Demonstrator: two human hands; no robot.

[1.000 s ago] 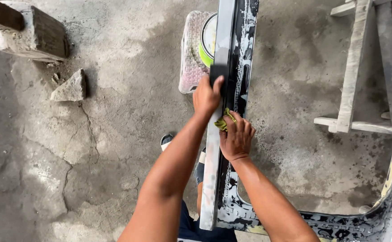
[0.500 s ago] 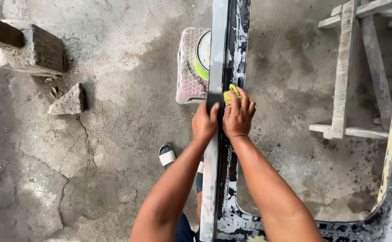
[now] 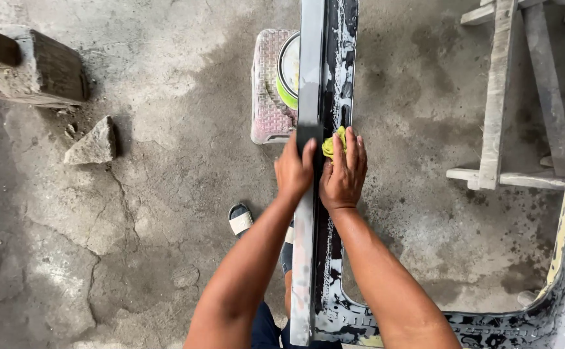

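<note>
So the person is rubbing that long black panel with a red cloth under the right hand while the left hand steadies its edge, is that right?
Not quite: the cloth is yellow-green, not red, as the head view shows. The rest holds: it sits under the right hand on the long black panel, and the left hand grips the panel's edge.

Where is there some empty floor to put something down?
The widest bare concrete lies between the small rock, the sandal and the left hand. A smaller patch lies between the right hand and the wooden frame. It is crowded around the long panel, where the stool with its tin stands.
</note>
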